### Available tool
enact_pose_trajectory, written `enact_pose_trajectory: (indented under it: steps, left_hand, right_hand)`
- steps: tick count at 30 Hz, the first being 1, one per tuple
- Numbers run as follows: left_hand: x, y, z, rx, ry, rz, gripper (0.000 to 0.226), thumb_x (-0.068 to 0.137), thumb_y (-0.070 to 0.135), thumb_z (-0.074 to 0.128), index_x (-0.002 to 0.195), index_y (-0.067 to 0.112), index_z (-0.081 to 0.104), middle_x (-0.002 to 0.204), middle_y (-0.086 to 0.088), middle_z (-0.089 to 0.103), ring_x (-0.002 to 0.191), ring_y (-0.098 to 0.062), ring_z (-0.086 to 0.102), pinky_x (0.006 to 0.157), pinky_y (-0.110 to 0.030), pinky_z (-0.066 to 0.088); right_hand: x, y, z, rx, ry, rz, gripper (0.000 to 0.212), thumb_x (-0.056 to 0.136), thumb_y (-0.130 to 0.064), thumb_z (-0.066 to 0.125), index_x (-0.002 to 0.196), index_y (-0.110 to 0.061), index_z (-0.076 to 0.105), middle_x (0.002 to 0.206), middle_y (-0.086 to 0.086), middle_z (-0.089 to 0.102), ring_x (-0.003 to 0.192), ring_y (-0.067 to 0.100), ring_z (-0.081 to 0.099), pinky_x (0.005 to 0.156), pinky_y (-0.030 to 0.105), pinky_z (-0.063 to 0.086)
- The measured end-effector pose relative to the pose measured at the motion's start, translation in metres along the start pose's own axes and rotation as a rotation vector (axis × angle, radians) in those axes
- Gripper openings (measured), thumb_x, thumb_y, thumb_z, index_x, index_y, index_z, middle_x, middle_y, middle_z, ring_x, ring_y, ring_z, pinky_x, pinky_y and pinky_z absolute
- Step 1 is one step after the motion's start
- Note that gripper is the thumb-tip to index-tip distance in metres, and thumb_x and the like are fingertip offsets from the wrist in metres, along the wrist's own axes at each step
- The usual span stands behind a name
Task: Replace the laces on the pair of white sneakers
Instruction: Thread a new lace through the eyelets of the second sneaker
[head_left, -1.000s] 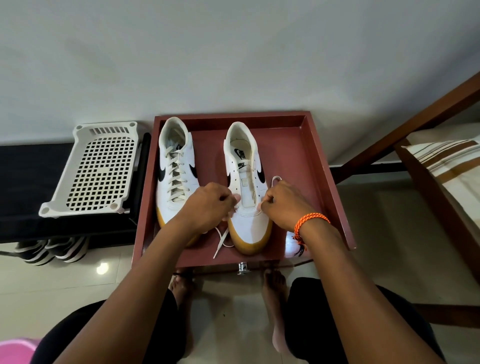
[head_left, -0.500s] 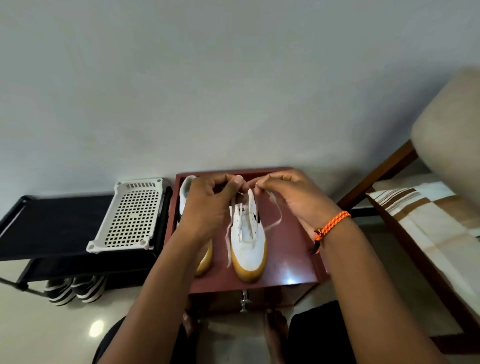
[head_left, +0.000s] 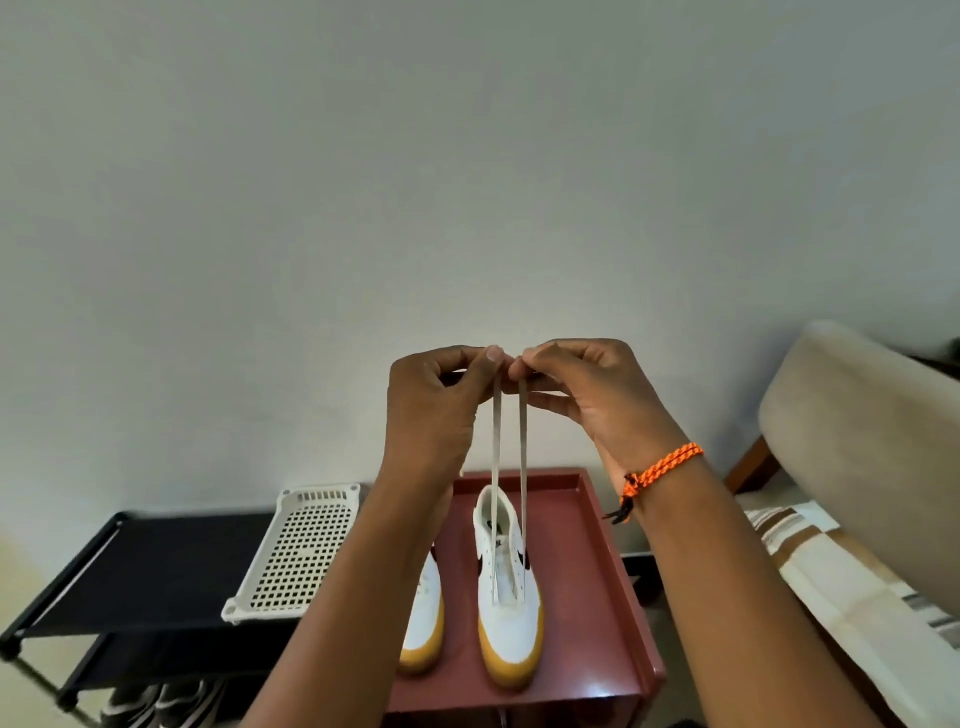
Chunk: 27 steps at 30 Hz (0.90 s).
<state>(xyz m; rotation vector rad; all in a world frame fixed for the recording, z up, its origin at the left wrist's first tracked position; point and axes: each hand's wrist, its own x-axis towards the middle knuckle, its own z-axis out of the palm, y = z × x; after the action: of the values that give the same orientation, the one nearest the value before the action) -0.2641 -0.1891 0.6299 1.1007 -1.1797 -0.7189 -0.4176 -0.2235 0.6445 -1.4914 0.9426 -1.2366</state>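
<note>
A: How is the light behaving here?

B: Soft, dim indoor light is spreading evenly over the wall (head_left: 467, 182), which is fading darker toward the upper corners. No hard shadows are falling anywhere.

A: Any glare?

B: A faint sheen is showing on the red tray (head_left: 597, 649) near its front edge.

A: Is the view sharp?

B: The left hand (head_left: 431, 410) and right hand (head_left: 587, 395) are looking fairly crisp. The black rack (head_left: 156, 561) is smearing at the lower left corner, and the chair back (head_left: 857, 441) is blurring. The wide lens is bending straight lines outward near the edges.
</note>
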Motion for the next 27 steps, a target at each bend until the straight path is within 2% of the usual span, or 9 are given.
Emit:
enact_pose_trajectory:
  steps: [6, 9, 13, 18, 23, 27]
  left_hand:
    - [0.009, 0.046, 0.002, -0.015, 0.07, 0.066, 0.015, 0.101, 0.018, 0.072, 0.093, 0.016, 0.085, 0.085, 0.0, 0.082, 0.089, -0.019, 0.081, 0.098, -0.045, 0.062]
    - [0.008, 0.057, 0.003, -0.017, 0.1, 0.061, 0.014, 0.099, 0.018, 0.073, 0.092, 0.015, 0.085, 0.084, 0.001, 0.082, 0.087, -0.016, 0.08, 0.096, -0.044, 0.063]
    - [0.004, 0.052, 0.001, -0.033, 0.131, 0.031, 0.015, 0.1, 0.02, 0.073, 0.093, 0.014, 0.085, 0.086, 0.0, 0.082, 0.088, -0.02, 0.08, 0.094, -0.044, 0.064]
    - [-0.006, 0.019, -0.003, -0.056, 0.128, -0.036, 0.016, 0.102, 0.017, 0.07, 0.095, 0.012, 0.084, 0.094, 0.0, 0.082, 0.084, -0.021, 0.079, 0.089, -0.041, 0.066]
    - [-0.013, -0.041, -0.005, -0.07, 0.122, -0.139, 0.019, 0.103, 0.015, 0.067, 0.095, 0.01, 0.083, 0.096, -0.003, 0.081, 0.087, -0.026, 0.079, 0.089, -0.044, 0.066]
    - [-0.018, -0.095, -0.007, -0.029, 0.105, -0.215, 0.019, 0.105, 0.016, 0.065, 0.097, 0.012, 0.082, 0.098, -0.001, 0.081, 0.088, -0.023, 0.079, 0.086, -0.038, 0.066]
  right_hand:
    - [0.0, -0.034, 0.016, -0.02, 0.111, -0.165, 0.023, 0.1, -0.011, 0.066, 0.087, -0.002, 0.082, 0.084, 0.011, 0.08, 0.087, 0.025, 0.079, 0.092, 0.044, 0.064]
    - [-0.002, -0.036, 0.021, -0.013, 0.136, -0.198, 0.02, 0.099, -0.006, 0.066, 0.088, -0.004, 0.082, 0.083, 0.009, 0.08, 0.084, 0.023, 0.079, 0.089, 0.041, 0.065]
    - [-0.006, -0.026, 0.02, 0.039, 0.149, -0.176, 0.02, 0.098, -0.004, 0.065, 0.088, -0.002, 0.082, 0.084, 0.012, 0.08, 0.083, 0.029, 0.078, 0.088, 0.04, 0.065]
    - [-0.007, 0.009, 0.016, 0.116, 0.157, -0.094, 0.02, 0.097, 0.002, 0.063, 0.087, 0.006, 0.08, 0.089, 0.02, 0.078, 0.084, 0.038, 0.076, 0.087, 0.041, 0.065]
    - [-0.005, 0.062, 0.009, 0.118, 0.151, -0.001, 0.019, 0.097, 0.002, 0.062, 0.089, 0.01, 0.077, 0.091, 0.025, 0.076, 0.078, 0.034, 0.074, 0.082, 0.037, 0.065]
    - [-0.003, 0.114, 0.001, 0.084, 0.157, 0.081, 0.02, 0.097, -0.001, 0.063, 0.084, 0.006, 0.077, 0.09, 0.024, 0.075, 0.077, 0.034, 0.072, 0.085, 0.044, 0.065]
